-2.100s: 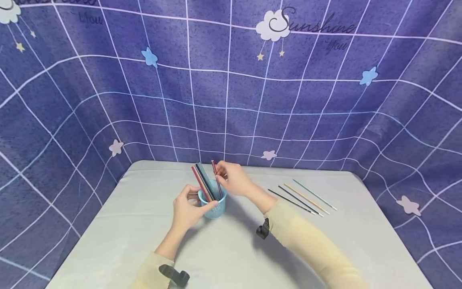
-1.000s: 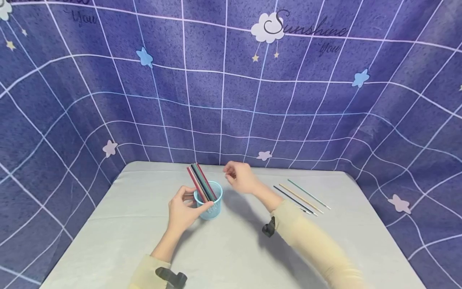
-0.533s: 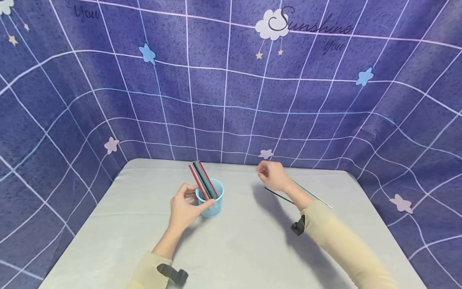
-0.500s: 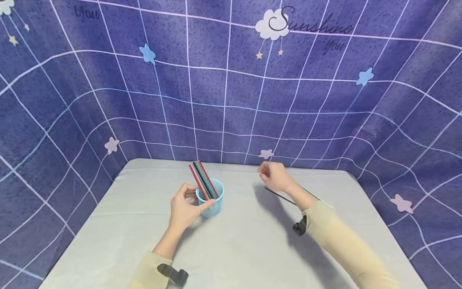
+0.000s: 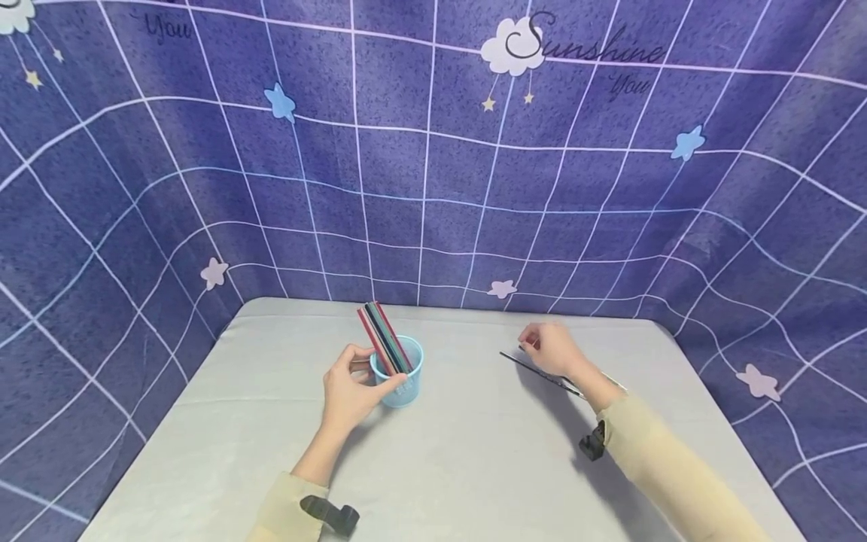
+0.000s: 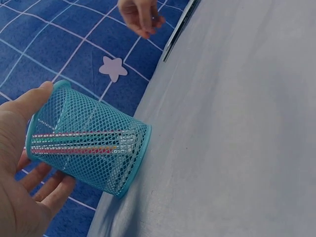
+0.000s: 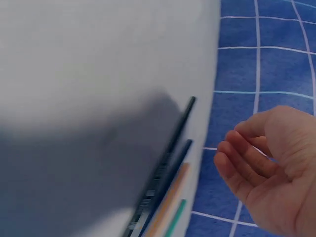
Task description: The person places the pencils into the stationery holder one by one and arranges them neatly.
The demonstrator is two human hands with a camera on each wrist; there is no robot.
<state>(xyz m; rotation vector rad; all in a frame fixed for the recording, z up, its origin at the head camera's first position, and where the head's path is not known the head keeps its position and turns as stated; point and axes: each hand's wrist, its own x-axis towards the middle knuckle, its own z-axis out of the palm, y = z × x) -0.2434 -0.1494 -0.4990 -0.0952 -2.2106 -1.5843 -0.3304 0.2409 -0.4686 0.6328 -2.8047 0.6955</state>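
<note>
My left hand (image 5: pixel 348 391) grips a light blue mesh pencil cup (image 5: pixel 409 393), thumb on the near side of its rim and fingers around the far left side. Several coloured pencils (image 5: pixel 382 335) lean left inside it; their pale ends show through the mesh wall (image 6: pixel 74 116) in the left wrist view. Over on the right, my right hand (image 5: pixel 554 350) hovers above loose pencils with its fingers loosely curled and nothing held. In the right wrist view these are a black pencil (image 7: pixel 175 138), a dark blue pencil (image 7: pixel 173 174), an orange pencil (image 7: pixel 169 200) and a green pencil (image 7: pixel 175 217).
A pale grey cloth covers the table (image 5: pixel 433 474). Behind and at both sides hangs a purple-blue curtain (image 5: pixel 393 173) with a grid and stars, meeting the table's back edge. Both wrists wear black straps.
A red pencil that my right hand held at the cup now stands in it among the others. The right hand has moved away rightward to the loose pencils. The left hand keeps its grip.
</note>
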